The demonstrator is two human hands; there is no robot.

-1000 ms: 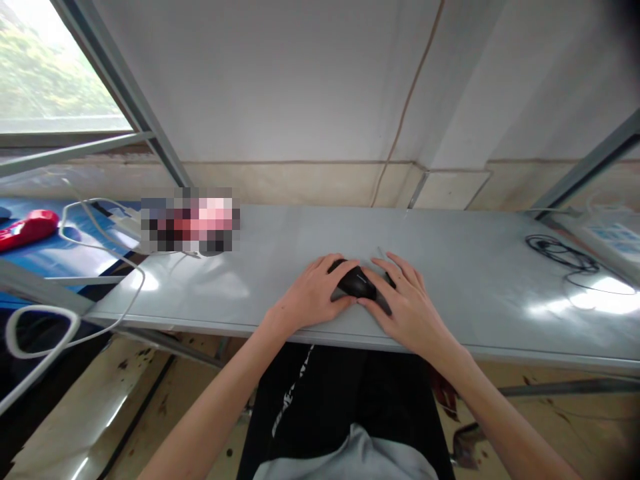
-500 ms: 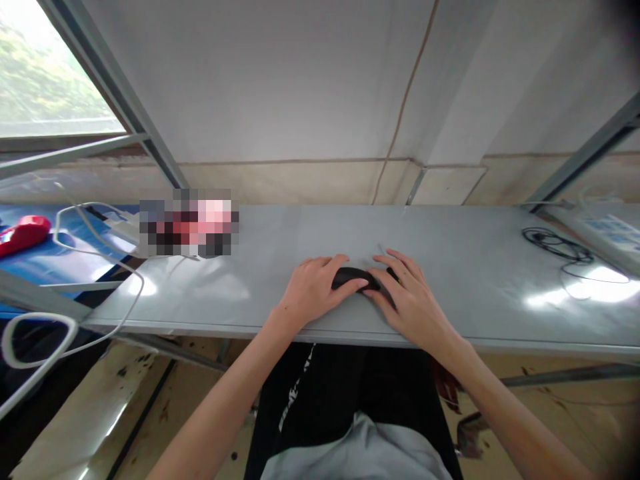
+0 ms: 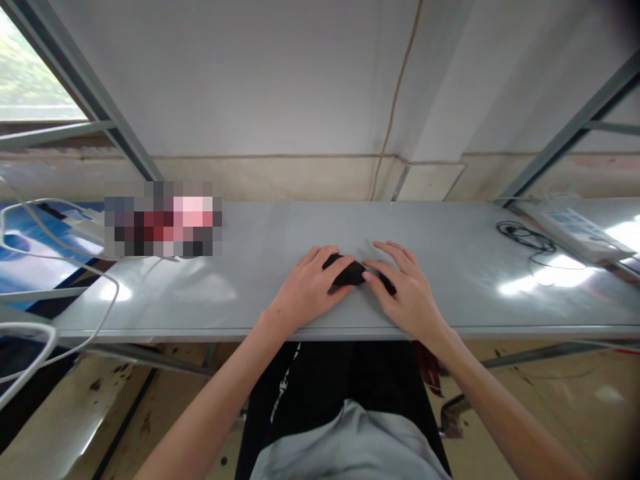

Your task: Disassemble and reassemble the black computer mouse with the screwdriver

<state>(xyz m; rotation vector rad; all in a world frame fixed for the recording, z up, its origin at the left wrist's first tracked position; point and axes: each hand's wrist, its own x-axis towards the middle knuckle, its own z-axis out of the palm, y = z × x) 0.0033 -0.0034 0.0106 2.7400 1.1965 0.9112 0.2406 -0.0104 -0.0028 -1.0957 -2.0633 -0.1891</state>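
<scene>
Black object (image 3: 346, 271), partly hidden, at the front middle of the grey table (image 3: 280, 233); left hand (image 3: 313, 283) grips its left side, right hand (image 3: 407, 287) curls fingers over its right end.

Desk (image 3: 280, 227): open toward wall (image 3: 260, 80) | centre: left hand (image 3: 310, 283), right hand (image 3: 411, 293) | left: pixelated clutter (image 3: 165, 227) | right: black cable (image 3: 525, 236)

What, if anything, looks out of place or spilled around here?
Nothing looks spilled on the gray table. A white cord droops untidily over its front edge at the left, and a thin black cable lies in a loose tangle at the right. Dark marks blotch the floor; whether stains or wear, I cannot tell.
</scene>
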